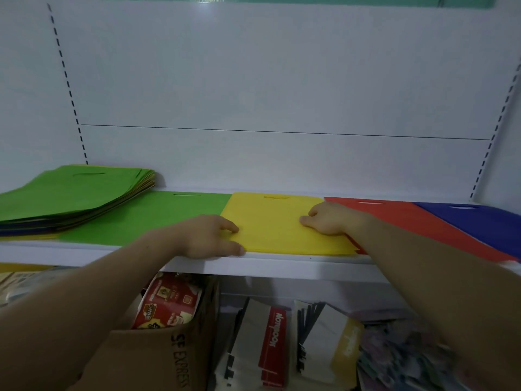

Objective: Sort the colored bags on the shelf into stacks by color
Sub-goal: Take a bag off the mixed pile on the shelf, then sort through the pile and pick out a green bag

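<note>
White shelving with a plain white back panel fills the view, and the shelf (282, 263) carries the bags in a row. At its middle, the left grip (208, 235) is narrow, its fingers curled round the left edge of the yellow bag (276, 227) near the front corner; what lies under that edge is hidden by the hand. The right grip (329, 218) rests on the bag's right part with its fingers bent down onto the fabric, and whether it pinches the fabric or only presses on it cannot be told.

The yellow bag lies flat, touching a green bag (146, 215) on its left and overlapping a red bag (394, 218) on its right. A blue bag (479, 221) overlaps the red one and is cut off by the frame. At far left sits a fanned mixed stack (70, 193), green on top, darker layers below, partly out of view.

Under the shelf, blurred, stand a cardboard box (169, 348), red packets (169, 303) and upright notebooks (270, 342).
</note>
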